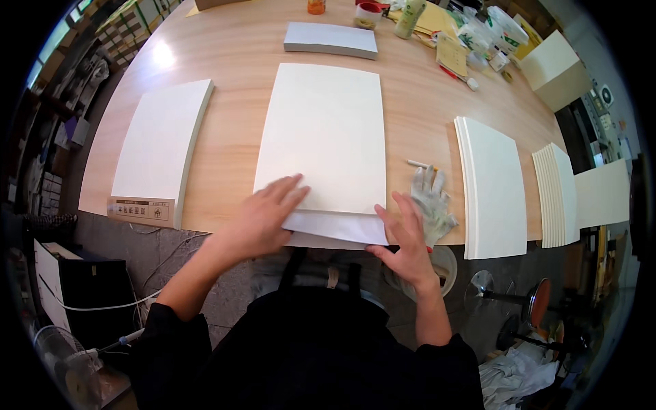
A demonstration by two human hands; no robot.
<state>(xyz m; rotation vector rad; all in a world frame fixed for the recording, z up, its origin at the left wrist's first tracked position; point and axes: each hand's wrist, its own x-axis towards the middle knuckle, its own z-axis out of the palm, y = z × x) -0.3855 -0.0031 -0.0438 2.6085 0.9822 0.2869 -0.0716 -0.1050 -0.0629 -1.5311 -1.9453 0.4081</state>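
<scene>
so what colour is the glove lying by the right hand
Greyish white, a knit work glove on the table edge beside the right hand; head view.

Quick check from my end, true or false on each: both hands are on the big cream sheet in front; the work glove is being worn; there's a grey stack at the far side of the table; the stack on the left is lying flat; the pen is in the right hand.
1. Both hands rest on the large cream sheet. True: the left hand lies flat on its near edge and the right hand is at its near right corner.
2. The work glove is worn. False: it lies on the table beside the right hand.
3. A grey stack lies at the far side. True.
4. The left stack lies flat. True.
5. The pen is in the right hand. False: it lies on the table beyond the glove.
</scene>
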